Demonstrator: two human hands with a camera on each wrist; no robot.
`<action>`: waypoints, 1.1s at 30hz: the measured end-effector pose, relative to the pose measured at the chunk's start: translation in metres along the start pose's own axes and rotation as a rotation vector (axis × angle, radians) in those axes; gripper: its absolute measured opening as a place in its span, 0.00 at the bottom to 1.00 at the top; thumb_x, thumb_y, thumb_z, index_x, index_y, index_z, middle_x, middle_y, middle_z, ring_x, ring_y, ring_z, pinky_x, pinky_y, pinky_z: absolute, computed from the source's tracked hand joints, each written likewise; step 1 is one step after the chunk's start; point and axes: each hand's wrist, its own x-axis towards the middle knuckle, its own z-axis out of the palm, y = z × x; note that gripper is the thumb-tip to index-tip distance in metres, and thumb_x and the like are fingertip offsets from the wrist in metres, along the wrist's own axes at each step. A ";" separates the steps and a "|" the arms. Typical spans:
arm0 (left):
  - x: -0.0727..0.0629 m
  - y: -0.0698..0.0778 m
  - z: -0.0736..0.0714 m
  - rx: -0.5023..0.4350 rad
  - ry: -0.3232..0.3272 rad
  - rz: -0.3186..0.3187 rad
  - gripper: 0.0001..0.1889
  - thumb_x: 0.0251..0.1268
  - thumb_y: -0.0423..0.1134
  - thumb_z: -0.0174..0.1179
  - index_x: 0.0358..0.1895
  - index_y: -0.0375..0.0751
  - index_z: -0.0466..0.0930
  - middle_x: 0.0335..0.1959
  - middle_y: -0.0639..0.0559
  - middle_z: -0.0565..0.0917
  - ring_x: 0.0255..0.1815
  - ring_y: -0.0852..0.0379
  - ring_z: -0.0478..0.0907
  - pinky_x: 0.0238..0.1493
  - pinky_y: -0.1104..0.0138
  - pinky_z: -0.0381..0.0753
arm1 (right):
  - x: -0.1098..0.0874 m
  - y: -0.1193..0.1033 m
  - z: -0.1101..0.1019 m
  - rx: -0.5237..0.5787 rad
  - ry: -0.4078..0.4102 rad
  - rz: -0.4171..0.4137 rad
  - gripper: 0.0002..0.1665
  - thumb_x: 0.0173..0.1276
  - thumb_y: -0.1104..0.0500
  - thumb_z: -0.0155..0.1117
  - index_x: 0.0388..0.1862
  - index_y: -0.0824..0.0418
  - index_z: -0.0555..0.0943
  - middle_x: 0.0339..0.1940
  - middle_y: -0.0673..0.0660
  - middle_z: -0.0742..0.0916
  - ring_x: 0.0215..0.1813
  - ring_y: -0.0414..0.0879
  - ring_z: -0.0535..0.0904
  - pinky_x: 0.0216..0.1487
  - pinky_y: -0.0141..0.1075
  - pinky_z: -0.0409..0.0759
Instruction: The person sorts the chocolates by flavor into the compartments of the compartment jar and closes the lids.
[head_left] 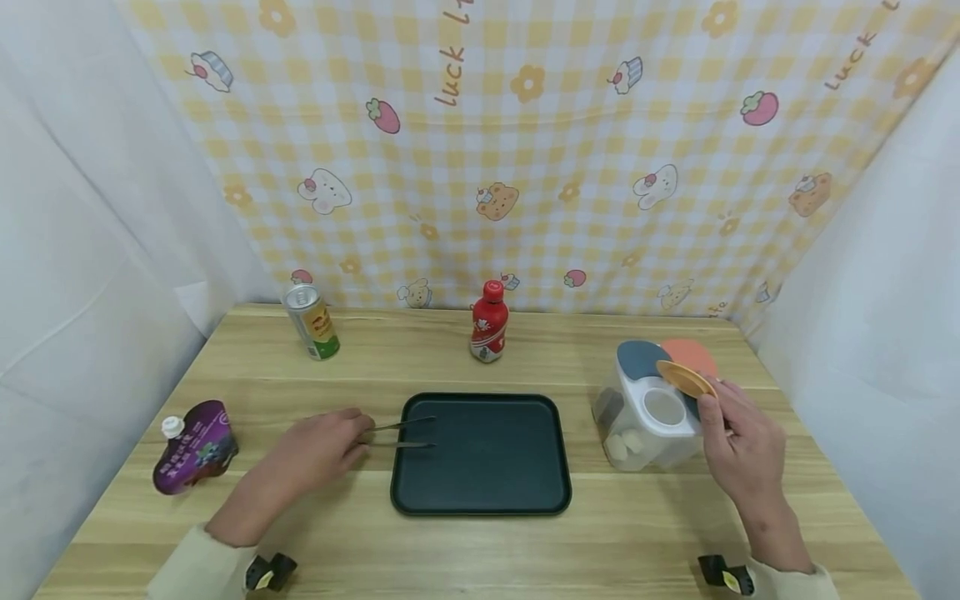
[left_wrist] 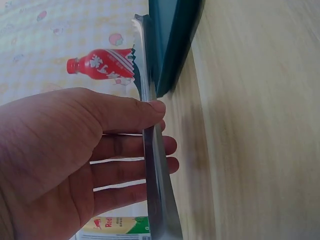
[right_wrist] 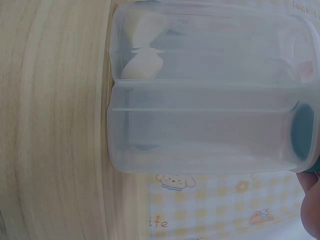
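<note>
My left hand holds metal tongs between thumb and fingers. The two arms of the tongs stand apart, and their tips reach over the left edge of a dark green tray with nothing between them. At the right stands a clear storage container with several coloured lids. My right hand pinches the container's yellow-orange lid, which is tilted up beside a round opening. Pale chunks lie at the bottom of one compartment. In the right wrist view only part of the fingers shows.
Behind the tray stands a red bottle. A drink can is at the back left, and a purple spouted pouch lies at the left. A patterned curtain hangs along the table's back edge.
</note>
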 end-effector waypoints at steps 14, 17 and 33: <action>-0.002 -0.004 0.003 -0.018 -0.039 -0.041 0.07 0.64 0.38 0.73 0.39 0.46 0.84 0.31 0.60 0.77 0.27 0.64 0.71 0.30 0.61 0.76 | 0.001 -0.001 0.000 -0.001 -0.008 0.002 0.24 0.80 0.52 0.60 0.48 0.74 0.87 0.48 0.68 0.89 0.64 0.26 0.73 0.62 0.20 0.66; -0.002 -0.003 0.002 -0.030 -0.049 -0.050 0.08 0.64 0.38 0.73 0.43 0.44 0.85 0.33 0.59 0.78 0.29 0.63 0.74 0.32 0.60 0.78 | 0.001 -0.001 0.000 0.001 -0.007 -0.003 0.24 0.80 0.52 0.60 0.48 0.75 0.87 0.48 0.69 0.88 0.65 0.26 0.72 0.64 0.22 0.66; 0.021 0.039 -0.013 0.027 0.140 0.170 0.23 0.68 0.44 0.70 0.63 0.40 0.82 0.52 0.44 0.84 0.48 0.48 0.83 0.51 0.52 0.82 | 0.002 -0.001 -0.001 0.001 -0.010 -0.013 0.25 0.80 0.51 0.60 0.50 0.75 0.87 0.50 0.68 0.88 0.64 0.28 0.74 0.66 0.25 0.66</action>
